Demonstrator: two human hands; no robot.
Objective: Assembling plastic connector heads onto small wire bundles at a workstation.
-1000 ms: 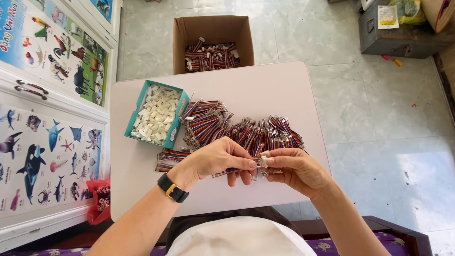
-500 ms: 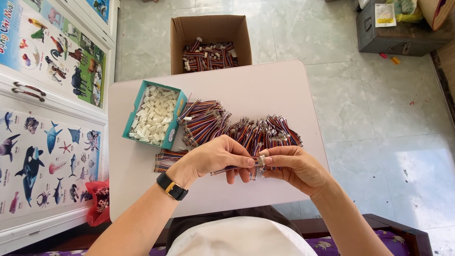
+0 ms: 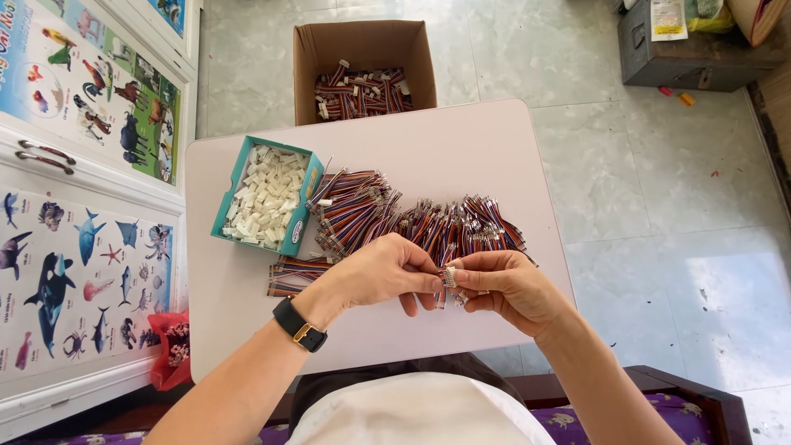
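We see both hands meet low over the desk (image 3: 494,156), pinching one small white connector (image 3: 450,276) between them. The left hand (image 3: 375,276) grips it with thumb and forefinger, the right hand (image 3: 503,284) nips it from the other side. Its striped wire lead (image 3: 440,295) hangs down from the fingers, long axis running toward us. Just beyond the hands lies the heap of wire leads (image 3: 412,218). Beyond the left hand sits the teal box of white housings (image 3: 268,198), and farther off a cardboard box (image 3: 362,49).
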